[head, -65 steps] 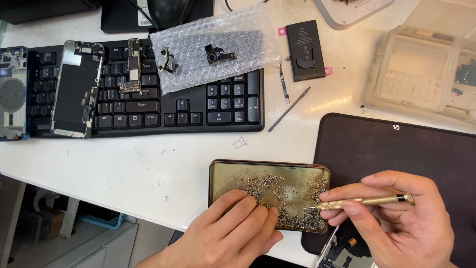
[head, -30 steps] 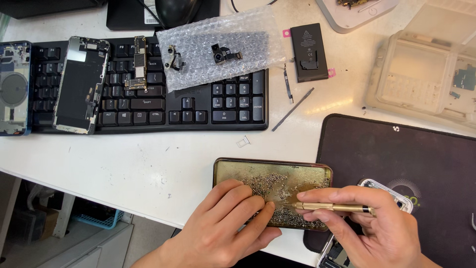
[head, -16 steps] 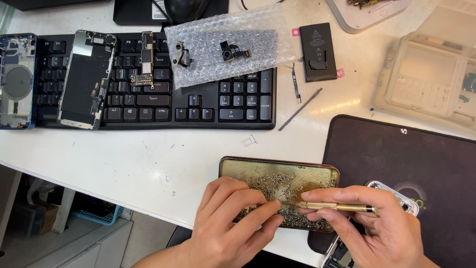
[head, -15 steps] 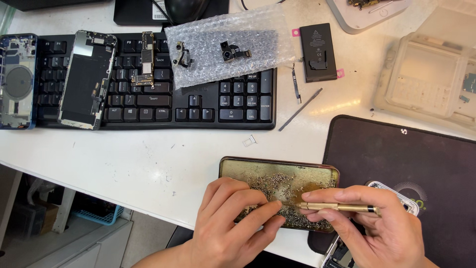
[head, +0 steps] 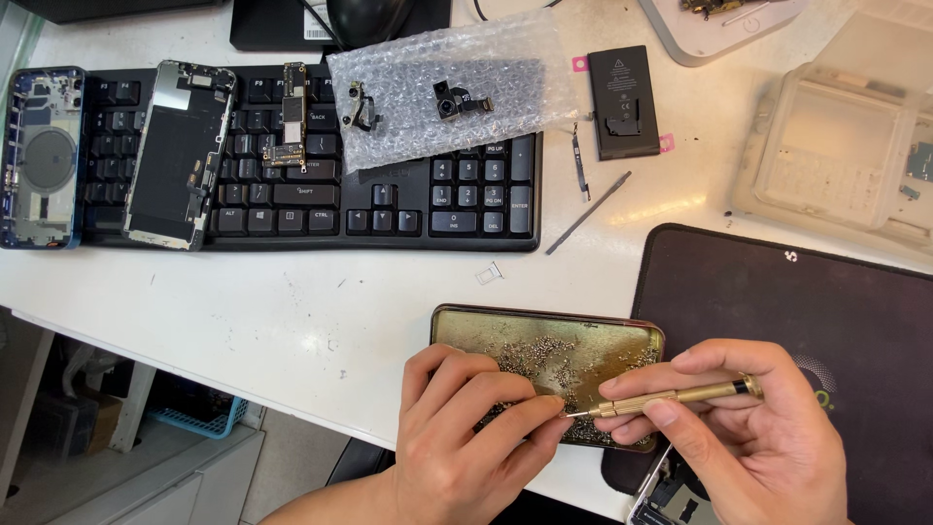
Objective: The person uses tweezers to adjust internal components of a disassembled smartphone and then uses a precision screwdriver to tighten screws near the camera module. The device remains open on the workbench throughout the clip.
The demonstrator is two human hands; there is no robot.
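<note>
A brass-coloured tray (head: 486,331) full of several tiny screws lies at the table's front edge. My left hand (head: 465,437) rests on its near left part, forefinger and thumb pinched at the tip of a gold precision screwdriver (head: 680,397). My right hand (head: 748,428) grips that screwdriver, held level over the tray's right end with its tip pointing left. Whether a screw sits between my left fingertips cannot be made out. Under my right hand a phone body (head: 666,501) shows partly.
A black keyboard (head: 389,209) at the back carries a phone screen (head: 180,156), a logic board (head: 290,117) and bubble wrap (head: 447,87) with camera modules. A blue phone frame (head: 41,156), a battery (head: 622,102), a thin metal pry tool (head: 587,214), a clear plastic case (head: 841,160) and a black mat (head: 807,311) lie around.
My right hand drew back from the tray's right edge and turned the screwdriver level. My left fingers moved up to its tip. The view shifted slightly.
</note>
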